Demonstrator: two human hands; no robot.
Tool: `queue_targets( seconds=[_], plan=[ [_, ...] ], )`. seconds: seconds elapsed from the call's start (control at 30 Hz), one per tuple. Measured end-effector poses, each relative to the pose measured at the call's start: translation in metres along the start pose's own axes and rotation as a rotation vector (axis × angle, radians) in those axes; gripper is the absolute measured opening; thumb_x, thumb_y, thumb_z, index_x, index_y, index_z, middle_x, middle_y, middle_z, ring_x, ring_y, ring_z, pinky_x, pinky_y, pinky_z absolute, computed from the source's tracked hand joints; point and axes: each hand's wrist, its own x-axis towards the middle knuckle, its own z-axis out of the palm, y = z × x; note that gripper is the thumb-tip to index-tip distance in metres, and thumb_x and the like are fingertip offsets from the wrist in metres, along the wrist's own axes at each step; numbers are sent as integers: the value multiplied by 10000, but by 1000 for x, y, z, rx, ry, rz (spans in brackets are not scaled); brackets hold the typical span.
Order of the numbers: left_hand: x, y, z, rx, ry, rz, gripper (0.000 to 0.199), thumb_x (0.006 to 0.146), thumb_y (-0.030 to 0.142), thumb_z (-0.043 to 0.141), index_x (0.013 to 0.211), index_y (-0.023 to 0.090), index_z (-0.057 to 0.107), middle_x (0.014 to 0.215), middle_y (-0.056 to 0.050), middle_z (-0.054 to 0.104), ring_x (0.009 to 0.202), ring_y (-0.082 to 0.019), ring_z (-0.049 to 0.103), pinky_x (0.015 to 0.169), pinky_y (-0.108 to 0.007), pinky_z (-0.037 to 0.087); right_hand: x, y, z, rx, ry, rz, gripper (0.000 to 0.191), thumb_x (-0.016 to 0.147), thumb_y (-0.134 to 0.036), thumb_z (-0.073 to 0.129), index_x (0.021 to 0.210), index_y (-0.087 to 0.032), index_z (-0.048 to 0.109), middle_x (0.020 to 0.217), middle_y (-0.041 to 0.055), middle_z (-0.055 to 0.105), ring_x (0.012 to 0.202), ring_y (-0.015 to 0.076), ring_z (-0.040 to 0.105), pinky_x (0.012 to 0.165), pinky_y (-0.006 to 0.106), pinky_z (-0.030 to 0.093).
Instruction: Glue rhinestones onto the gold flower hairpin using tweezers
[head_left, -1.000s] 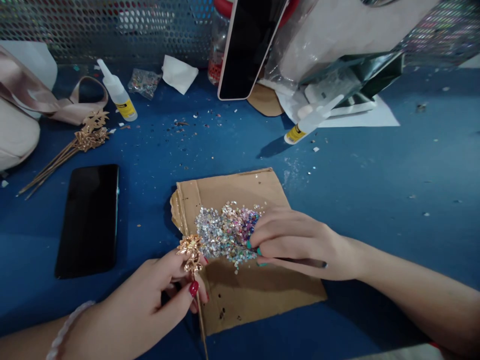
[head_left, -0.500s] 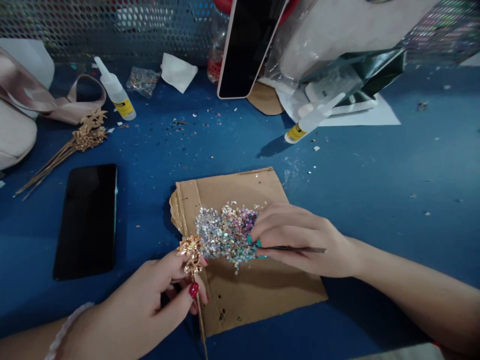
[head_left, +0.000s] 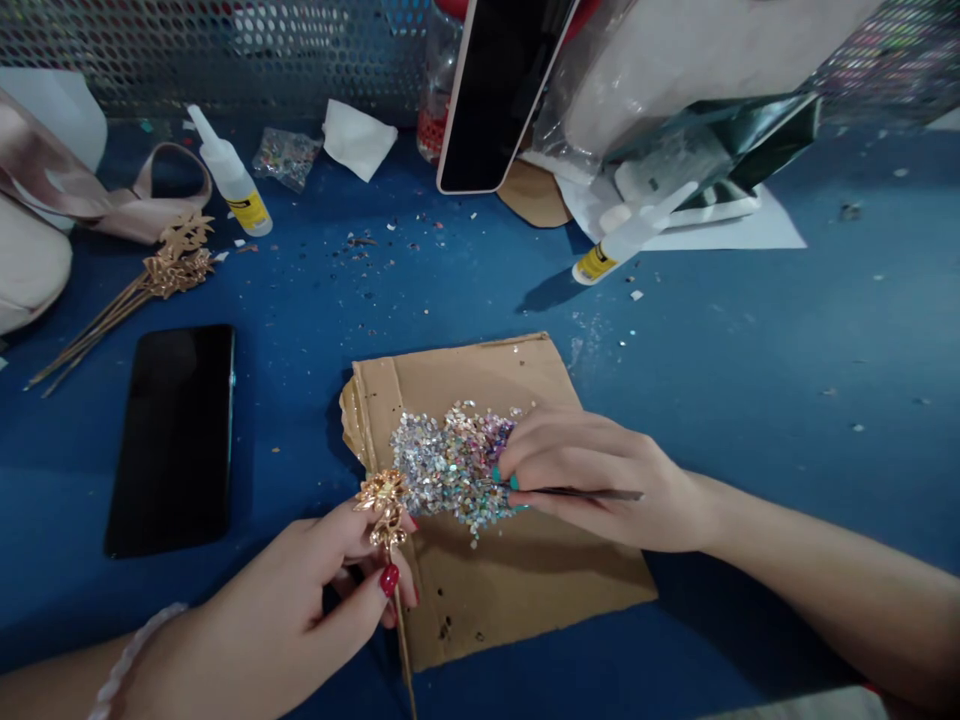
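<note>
A gold metal flower hairpin (head_left: 384, 500) with a long thin stem is pinched in my left hand (head_left: 307, 590), its blossom facing up. Just right of the blossom, a heap of small shiny rhinestones (head_left: 450, 465), silver, pink, purple and teal, lies on a piece of brown cardboard (head_left: 532, 590). My right hand (head_left: 600, 480) is closed round slim dark tweezers (head_left: 585, 493). The tips of the tweezers are at the right side of the heap; whether they grip a stone is too small to tell.
Left of the cardboard lies a black phone (head_left: 172, 440), with several gold hairpins (head_left: 169, 265) behind it. Two glue bottles (head_left: 236, 185) stand or lean farther back, one at right (head_left: 600, 260). Another phone (head_left: 502, 100) leans upright near the mesh wall (head_left: 300, 60).
My right hand has shifted very slightly left, and the tweezers with it, at the heap's right side. My left hand keeps the hairpin in almost the same place.
</note>
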Motion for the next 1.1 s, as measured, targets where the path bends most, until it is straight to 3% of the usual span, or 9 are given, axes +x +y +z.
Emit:
queue_targets(
  seconds=[0.63,1.1],
  plan=[
    [-1,-5,0,-5,2,3,140,911,253,384,940,227,518,880,14,641,783,-126,615,682,-211,491,-2,-3,-5,11,-86,-13,39,849,-97,538,860,-129,558,746,76,651,777,136,583,713,298,514],
    [1,-5,-1,-5,3,30,156,896,203,378,910,225,532,833,30,633,740,-106,609,674,-197,493,-2,-1,-2,13,-69,-1,53,846,-88,540,860,-138,548,743,72,650,756,138,589,700,306,514]
  ],
)
